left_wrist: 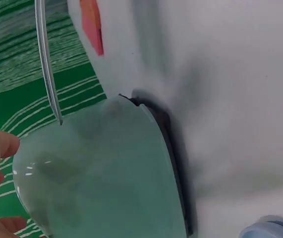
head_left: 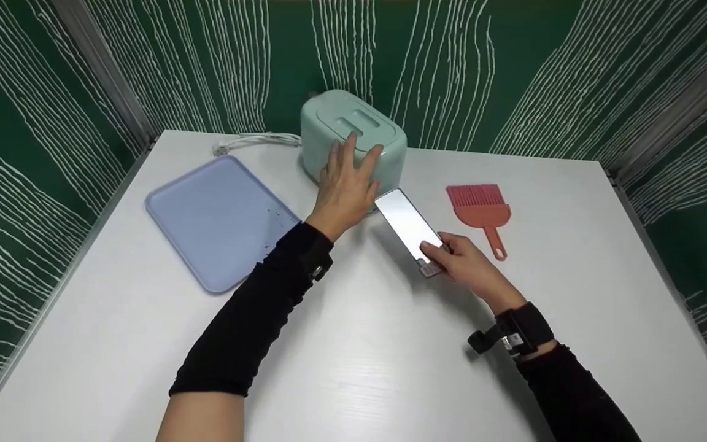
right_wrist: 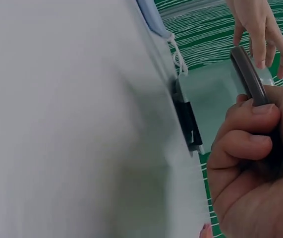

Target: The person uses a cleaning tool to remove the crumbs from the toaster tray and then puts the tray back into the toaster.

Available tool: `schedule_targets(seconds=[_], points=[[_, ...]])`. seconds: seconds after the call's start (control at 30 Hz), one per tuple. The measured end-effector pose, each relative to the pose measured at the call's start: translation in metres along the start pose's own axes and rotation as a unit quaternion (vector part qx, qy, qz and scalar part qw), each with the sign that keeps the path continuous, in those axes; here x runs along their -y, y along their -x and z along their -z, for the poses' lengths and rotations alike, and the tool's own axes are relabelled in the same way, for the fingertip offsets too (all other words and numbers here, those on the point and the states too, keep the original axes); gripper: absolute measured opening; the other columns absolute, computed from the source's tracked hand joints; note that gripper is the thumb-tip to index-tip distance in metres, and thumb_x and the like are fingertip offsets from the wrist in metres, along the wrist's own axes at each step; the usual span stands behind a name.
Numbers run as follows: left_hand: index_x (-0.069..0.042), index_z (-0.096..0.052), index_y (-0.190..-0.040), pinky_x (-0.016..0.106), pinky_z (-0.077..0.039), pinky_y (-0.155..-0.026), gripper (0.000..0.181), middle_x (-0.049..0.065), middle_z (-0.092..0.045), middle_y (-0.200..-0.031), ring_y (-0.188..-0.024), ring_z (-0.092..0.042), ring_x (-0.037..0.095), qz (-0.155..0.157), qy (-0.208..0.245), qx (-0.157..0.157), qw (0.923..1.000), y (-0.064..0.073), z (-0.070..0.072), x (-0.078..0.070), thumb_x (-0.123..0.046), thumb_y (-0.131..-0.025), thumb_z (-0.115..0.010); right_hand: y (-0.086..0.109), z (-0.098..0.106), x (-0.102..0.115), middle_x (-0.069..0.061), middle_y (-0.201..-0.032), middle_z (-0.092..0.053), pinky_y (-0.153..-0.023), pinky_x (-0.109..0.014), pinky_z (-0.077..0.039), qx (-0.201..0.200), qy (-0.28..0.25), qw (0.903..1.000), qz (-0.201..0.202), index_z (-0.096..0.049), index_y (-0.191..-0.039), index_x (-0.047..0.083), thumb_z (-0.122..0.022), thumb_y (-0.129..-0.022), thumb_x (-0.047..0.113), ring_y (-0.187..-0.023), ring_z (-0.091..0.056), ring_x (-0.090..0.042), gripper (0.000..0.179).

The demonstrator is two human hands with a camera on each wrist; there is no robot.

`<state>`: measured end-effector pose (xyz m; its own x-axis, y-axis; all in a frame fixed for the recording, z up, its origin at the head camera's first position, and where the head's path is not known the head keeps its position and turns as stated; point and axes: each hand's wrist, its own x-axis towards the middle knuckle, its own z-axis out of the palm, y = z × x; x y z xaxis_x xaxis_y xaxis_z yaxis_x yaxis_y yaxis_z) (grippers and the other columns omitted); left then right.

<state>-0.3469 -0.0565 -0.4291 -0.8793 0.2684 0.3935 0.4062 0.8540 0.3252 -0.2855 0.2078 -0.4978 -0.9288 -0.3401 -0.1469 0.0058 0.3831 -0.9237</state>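
A mint-green toaster (head_left: 353, 138) stands at the back of the white table, two slots in its top. My left hand (head_left: 344, 193) is at its near side, fingers spread over the top edge; whether they touch it I cannot tell. Between thumb and fingers, my right hand (head_left: 461, 261) grips a thin, shiny metal crumb tray (head_left: 405, 221) by its near end. The crumb tray's far end is close to the toaster's near right corner. In the right wrist view, curled fingers (right_wrist: 248, 141) wrap the crumb tray's dark edge (right_wrist: 249, 74).
A light-blue serving tray (head_left: 218, 221) with dark crumbs lies left, partly behind my left arm. The toaster's white cord and plug (head_left: 255, 141) rest behind it. To the right is an orange dustpan (head_left: 482, 215) with a red brush (head_left: 476, 194). Green walls enclose the table.
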Motion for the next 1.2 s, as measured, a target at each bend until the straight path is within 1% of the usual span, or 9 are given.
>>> schedule_targets(seconds=[0.17, 0.27, 0.37, 0.47, 0.6, 0.73, 0.83, 0.97, 1.2], points=[[-0.033, -0.030, -0.171, 0.076, -0.035, -0.120, 0.067, 0.023, -0.012, -0.179, -0.163, -0.009, 0.059, 0.008, -0.034, 0.022, 0.9992, -0.006, -0.009, -0.003, -0.033, -0.111, -0.060, 0.002, 0.002, -0.012, 0.010, -0.066, -0.044, -0.054, -0.022, -0.033, 0.005, 0.027, 0.9995, -0.018, -0.060, -0.098, 0.007, -0.062, -0.110, 0.040, -0.054, -0.037, -0.005, 0.035], [-0.040, -0.021, -0.172, 0.080, -0.031, -0.120, 0.071, 0.021, -0.007, -0.180, -0.164, -0.003, 0.058, 0.026, -0.045, 0.029, 0.9982, -0.008, -0.012, -0.003, -0.038, -0.112, -0.058, 0.000, 0.002, -0.018, 0.011, -0.066, -0.045, -0.053, -0.022, -0.034, 0.013, 0.036, 0.9990, -0.024, -0.062, -0.099, 0.008, -0.061, -0.110, 0.040, -0.053, -0.038, -0.004, 0.034], [-0.042, -0.020, -0.172, 0.080, -0.030, -0.120, 0.072, 0.020, -0.007, -0.181, -0.163, -0.001, 0.059, 0.041, -0.049, 0.028, 0.9975, -0.012, -0.016, -0.004, -0.040, -0.111, -0.058, -0.002, 0.001, -0.022, 0.010, -0.068, -0.045, -0.053, -0.022, -0.035, 0.014, 0.043, 0.9986, -0.026, -0.064, -0.100, 0.007, -0.060, -0.111, 0.040, -0.053, -0.039, -0.004, 0.035], [-0.041, -0.023, -0.171, 0.079, -0.033, -0.119, 0.069, 0.020, -0.012, -0.180, -0.160, -0.006, 0.065, 0.045, -0.060, 0.019, 0.9970, -0.015, -0.019, -0.006, -0.040, -0.111, -0.058, -0.004, 0.000, -0.024, 0.009, -0.069, -0.046, -0.053, -0.022, -0.038, 0.009, 0.049, 0.9982, -0.034, -0.062, -0.099, 0.007, -0.061, -0.110, 0.041, -0.054, -0.041, -0.004, 0.036], [-0.037, -0.032, -0.170, 0.073, -0.042, -0.116, 0.066, 0.022, -0.022, -0.177, -0.154, -0.018, 0.071, 0.041, -0.083, -0.010, 0.9956, -0.016, -0.023, -0.007, -0.040, -0.110, -0.060, -0.010, -0.002, -0.024, 0.008, -0.070, -0.049, -0.054, -0.022, -0.041, 0.004, 0.050, 0.9978, -0.044, -0.059, -0.095, 0.009, -0.062, -0.109, 0.043, -0.055, -0.045, -0.005, 0.037], [-0.035, -0.038, -0.167, 0.066, -0.053, -0.109, 0.063, 0.022, -0.029, -0.174, -0.149, -0.027, 0.074, 0.039, -0.096, -0.038, 0.9938, -0.014, -0.026, -0.007, -0.039, -0.109, -0.063, -0.017, -0.003, -0.021, 0.008, -0.070, -0.050, -0.055, -0.023, -0.041, 0.003, 0.053, 0.9975, -0.047, -0.058, -0.093, 0.009, -0.063, -0.108, 0.044, -0.056, -0.046, -0.005, 0.039], [-0.035, -0.040, -0.166, 0.063, -0.057, -0.103, 0.062, 0.022, -0.031, -0.173, -0.146, -0.030, 0.076, 0.040, -0.097, -0.049, 0.9933, -0.013, -0.027, -0.006, -0.039, -0.109, -0.063, -0.022, -0.004, -0.018, 0.007, -0.070, -0.051, -0.055, -0.023, -0.040, 0.008, 0.052, 0.9975, -0.047, -0.059, -0.094, 0.009, -0.062, -0.109, 0.044, -0.056, -0.046, -0.006, 0.039], [-0.034, -0.040, -0.166, 0.061, -0.058, -0.104, 0.061, 0.023, -0.031, -0.172, -0.143, -0.033, 0.078, 0.036, -0.092, -0.055, 0.9936, -0.013, -0.029, -0.007, -0.038, -0.109, -0.062, -0.027, -0.004, -0.018, 0.007, -0.072, -0.051, -0.056, -0.022, -0.040, 0.014, 0.036, 0.9978, -0.053, -0.059, -0.097, 0.007, -0.061, -0.110, 0.043, -0.057, -0.046, -0.006, 0.038], [-0.033, -0.040, -0.167, 0.060, -0.057, -0.106, 0.060, 0.024, -0.031, -0.172, -0.140, -0.034, 0.079, 0.034, -0.090, -0.059, 0.9936, -0.012, -0.031, -0.008, -0.035, -0.110, -0.060, -0.039, -0.002, -0.020, 0.007, -0.078, -0.054, -0.056, -0.020, -0.040, 0.030, -0.003, 0.9976, -0.063, -0.062, -0.111, 0.003, -0.061, -0.110, 0.042, -0.060, -0.046, -0.004, 0.038]])
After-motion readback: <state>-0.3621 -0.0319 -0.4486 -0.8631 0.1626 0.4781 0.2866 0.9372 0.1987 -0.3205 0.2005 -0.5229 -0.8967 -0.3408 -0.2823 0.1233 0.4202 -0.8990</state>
